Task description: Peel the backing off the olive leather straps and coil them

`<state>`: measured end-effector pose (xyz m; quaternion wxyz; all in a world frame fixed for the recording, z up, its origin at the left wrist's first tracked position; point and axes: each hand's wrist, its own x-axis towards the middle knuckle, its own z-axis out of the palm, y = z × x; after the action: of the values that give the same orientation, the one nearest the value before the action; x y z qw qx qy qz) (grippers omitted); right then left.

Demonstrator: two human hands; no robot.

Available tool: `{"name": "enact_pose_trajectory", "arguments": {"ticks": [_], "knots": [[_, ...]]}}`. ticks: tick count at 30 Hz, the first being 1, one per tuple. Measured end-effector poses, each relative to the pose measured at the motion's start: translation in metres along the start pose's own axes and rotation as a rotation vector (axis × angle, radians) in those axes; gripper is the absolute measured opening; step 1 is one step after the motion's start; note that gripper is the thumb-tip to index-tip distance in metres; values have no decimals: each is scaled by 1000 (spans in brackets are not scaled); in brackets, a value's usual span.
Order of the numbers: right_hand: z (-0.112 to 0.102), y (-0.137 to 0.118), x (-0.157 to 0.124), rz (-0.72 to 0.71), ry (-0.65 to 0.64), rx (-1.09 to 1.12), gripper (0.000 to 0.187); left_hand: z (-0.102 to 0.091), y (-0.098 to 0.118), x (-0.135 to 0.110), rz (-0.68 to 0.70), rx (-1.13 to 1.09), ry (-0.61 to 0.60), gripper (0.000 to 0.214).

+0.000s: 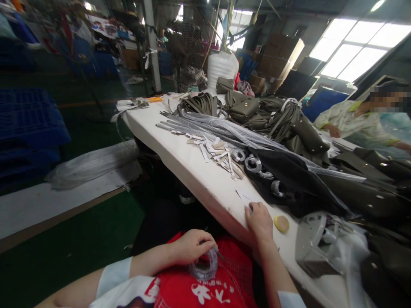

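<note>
My left hand (196, 247) is closed around a coil wrapped in clear plastic (205, 267), held low against a red apron (183, 284). A thin loose end trails from the coil to the right. My right hand (260, 221) rests at the near table edge, fingers curled over the end of a white paper strip (243, 196); the fingertips are partly hidden. Just right of that hand lies a yellow tape roll (281, 223). Further up the table, similar coils (253, 164) sit beside a loose pile of paper strips (220, 155).
Long plastic-wrapped strips (205, 124) and olive-green bags (245, 109) cover the far side of the white table (180, 164). A white tape dispenser (316, 244) stands at the right, partly under plastic. A co-worker (349, 115) sits across. Blue pallets (28, 128) are at left.
</note>
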<state>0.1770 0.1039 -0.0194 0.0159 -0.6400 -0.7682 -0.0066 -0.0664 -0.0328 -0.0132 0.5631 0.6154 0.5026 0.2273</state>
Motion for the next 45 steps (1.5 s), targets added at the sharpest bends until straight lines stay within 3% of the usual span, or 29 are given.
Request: {"name": "enact_pose_trajectory", "arguments": {"ticks": [6, 13, 18, 24, 28, 33, 36, 40, 45], "knots": [[-1, 2, 1, -14, -20, -18, 29, 5, -4, -1, -149, -143, -4, 37], [-4, -1, 9, -20, -59, -8, 25, 6, 5, -3, -178, -160, 11, 39], [-7, 1, 14, 59, -36, 64, 31, 3, 5, -8, -190, -175, 17, 39], [-19, -5, -12, 123, -9, 301, 41, 5, -4, -14, -216, -241, 105, 41], [-45, -23, -45, -9, -64, 623, 40, 10, -11, -12, -238, -263, 122, 43], [-80, -44, -75, -336, -383, 749, 40, 13, -18, -6, -287, -364, 133, 43], [-91, -51, -85, -498, -473, 589, 42, 14, -21, -4, -317, -428, 158, 42], [-98, -57, -92, -648, -473, 309, 41, 14, -20, -5, -298, -412, 174, 39], [-102, -69, -93, -714, -460, 175, 36, 12, -18, -7, -290, -315, 174, 41]]}}
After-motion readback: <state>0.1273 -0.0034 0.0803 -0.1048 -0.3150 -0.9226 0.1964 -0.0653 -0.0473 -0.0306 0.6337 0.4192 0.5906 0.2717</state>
